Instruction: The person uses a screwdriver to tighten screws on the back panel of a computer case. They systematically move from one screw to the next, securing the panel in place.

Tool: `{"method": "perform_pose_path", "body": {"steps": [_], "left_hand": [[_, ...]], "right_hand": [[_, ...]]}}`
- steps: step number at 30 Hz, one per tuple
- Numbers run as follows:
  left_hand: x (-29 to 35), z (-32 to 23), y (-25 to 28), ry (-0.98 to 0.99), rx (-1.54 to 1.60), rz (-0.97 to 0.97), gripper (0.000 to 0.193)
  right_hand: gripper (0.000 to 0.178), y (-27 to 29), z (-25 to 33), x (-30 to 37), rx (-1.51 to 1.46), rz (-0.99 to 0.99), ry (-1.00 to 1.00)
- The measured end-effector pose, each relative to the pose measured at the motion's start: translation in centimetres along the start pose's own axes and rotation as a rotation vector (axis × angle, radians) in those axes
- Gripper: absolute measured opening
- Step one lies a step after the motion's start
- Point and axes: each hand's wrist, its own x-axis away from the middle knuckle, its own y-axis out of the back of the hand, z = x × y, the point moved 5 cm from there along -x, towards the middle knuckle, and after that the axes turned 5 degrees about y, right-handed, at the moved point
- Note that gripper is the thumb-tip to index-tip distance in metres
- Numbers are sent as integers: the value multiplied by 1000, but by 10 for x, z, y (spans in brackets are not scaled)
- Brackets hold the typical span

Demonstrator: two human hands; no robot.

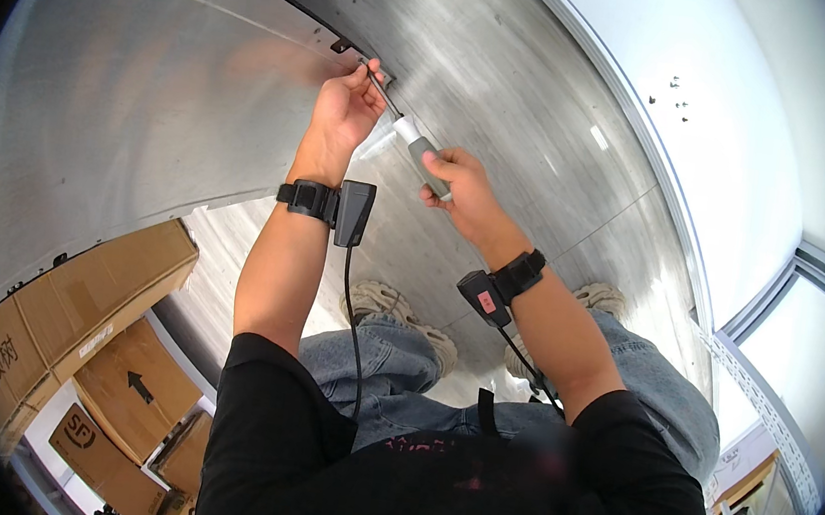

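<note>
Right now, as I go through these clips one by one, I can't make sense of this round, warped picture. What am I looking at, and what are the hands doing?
There is one picture, taken by a wide fisheye camera on the person's head, looking down at their own arms; that is why straight edges bend.

No machine is here, only a person with bare hands and a black wrist strap with a small box on each arm.

The right hand grips the grey handle of a screwdriver. The left hand pinches its thin shaft near the tip, at a small bracket on a large metal panel.

Lower left are stacked cardboard boxes. The person's jeans and shoes show below.
</note>
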Motion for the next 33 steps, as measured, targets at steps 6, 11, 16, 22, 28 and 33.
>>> {"method": "perform_pose_path", "body": {"steps": [6,11,16,22,28,33], "left_hand": [[1,0,-3,25,21,34,20],[3,0,-3,-3,10,3,18],[-1,1,1,0,11,45,19],[-4,3,4,21,24,86,20],[5,3,6,1,27,60,17],[5,16,-1,-39,-44,-52,19]], "right_hand": [[34,1,3,3,-9,-3,-28],[33,-2,6,3,-23,14,-6],[28,-1,12,7,-299,143,-6],[27,-4,18,11,-137,154,30],[29,0,8,13,-163,206,29],[27,19,19,17,-179,160,84]]}}
